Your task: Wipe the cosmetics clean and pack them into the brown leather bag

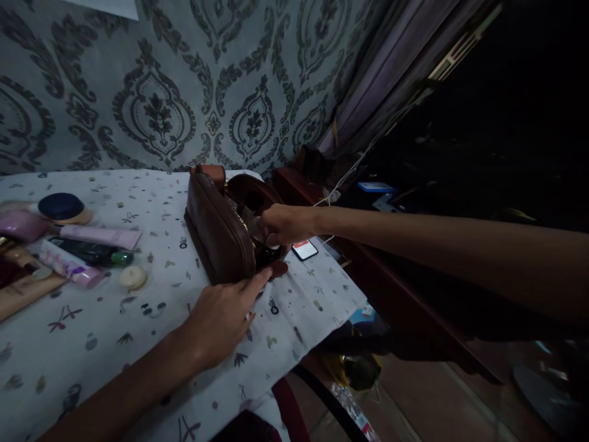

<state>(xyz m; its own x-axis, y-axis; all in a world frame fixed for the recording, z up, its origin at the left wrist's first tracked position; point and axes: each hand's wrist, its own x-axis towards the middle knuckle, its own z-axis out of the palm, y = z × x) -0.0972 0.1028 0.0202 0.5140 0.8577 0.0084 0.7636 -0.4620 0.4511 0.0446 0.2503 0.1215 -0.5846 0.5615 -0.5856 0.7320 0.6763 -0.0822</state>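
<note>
A dark brown zippered toiletry bag stands on the patterned white cloth, its zip undone and its lid tipped to the right. My left hand is at the bag's near end, with the index finger on a brown tab there and the other fingers bent below. Reaching in from the right, my right hand has its fingers curled at the bag's opening. Something pale shows by those fingertips, too dim to name. The bag's inside is mostly dark and partly hidden by this hand.
At the left lie a round dark-capped jar, a pale pink tube, a dark bottle with a green cap, a white-and-pink tube and a small cream-coloured round container. A lit phone rests right of the bag, near the table's edge.
</note>
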